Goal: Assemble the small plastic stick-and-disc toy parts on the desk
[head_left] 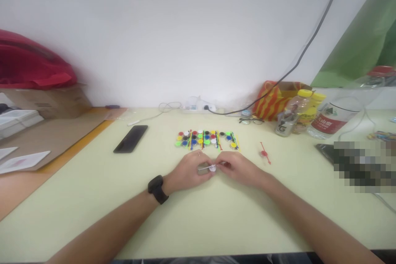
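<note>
On the pale table [185, 227], centrally: one small white piece [212, 168], pinched in the narrowed fingertips of left hand [189, 170] and right hand [239, 169], apparently to steady it; beyond, coloured discs [207, 142] in rows, probably for easy reach; one red spinner [264, 154], apart, right.

One head-worn camera looks forward and down across the table [198, 222], seemingly from close above.
</note>
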`<state>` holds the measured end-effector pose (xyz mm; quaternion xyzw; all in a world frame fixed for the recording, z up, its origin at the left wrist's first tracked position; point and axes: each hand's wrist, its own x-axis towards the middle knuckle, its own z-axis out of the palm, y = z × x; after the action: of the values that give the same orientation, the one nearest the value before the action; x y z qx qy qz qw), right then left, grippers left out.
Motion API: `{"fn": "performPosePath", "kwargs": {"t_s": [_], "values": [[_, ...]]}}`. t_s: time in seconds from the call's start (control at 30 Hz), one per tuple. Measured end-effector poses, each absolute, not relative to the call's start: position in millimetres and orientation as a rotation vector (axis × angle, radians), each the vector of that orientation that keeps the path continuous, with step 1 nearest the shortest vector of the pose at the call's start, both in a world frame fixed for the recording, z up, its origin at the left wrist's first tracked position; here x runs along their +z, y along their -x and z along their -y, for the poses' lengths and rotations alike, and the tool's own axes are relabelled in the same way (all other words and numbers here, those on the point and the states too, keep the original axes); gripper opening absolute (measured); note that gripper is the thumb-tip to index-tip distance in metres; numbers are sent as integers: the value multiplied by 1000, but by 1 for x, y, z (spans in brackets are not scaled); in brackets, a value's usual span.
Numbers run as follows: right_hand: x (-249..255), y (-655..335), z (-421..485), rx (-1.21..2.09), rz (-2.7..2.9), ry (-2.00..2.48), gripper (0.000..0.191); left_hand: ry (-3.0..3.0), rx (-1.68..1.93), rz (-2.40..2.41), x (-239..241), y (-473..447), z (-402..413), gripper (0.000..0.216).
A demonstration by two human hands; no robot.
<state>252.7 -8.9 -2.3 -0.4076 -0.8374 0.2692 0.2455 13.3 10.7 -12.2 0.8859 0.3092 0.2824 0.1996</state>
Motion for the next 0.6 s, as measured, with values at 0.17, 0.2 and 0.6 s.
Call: {"fn": "performPosePath", "kwargs": {"t_s": [0.17, 0.2, 0.6], "values": [[-5, -253, 10, 593, 2349, 1102, 14, -2452, 807, -865, -10, -15, -9, 13], [-6, -253, 9, 546, 2367, 1084, 15, -2452, 812, -859, -10, -15, -9, 12], [-11, -254, 4, 302, 2500, 978, 21, -2425, 807, -823, -10, -17, -11, 16]]}}
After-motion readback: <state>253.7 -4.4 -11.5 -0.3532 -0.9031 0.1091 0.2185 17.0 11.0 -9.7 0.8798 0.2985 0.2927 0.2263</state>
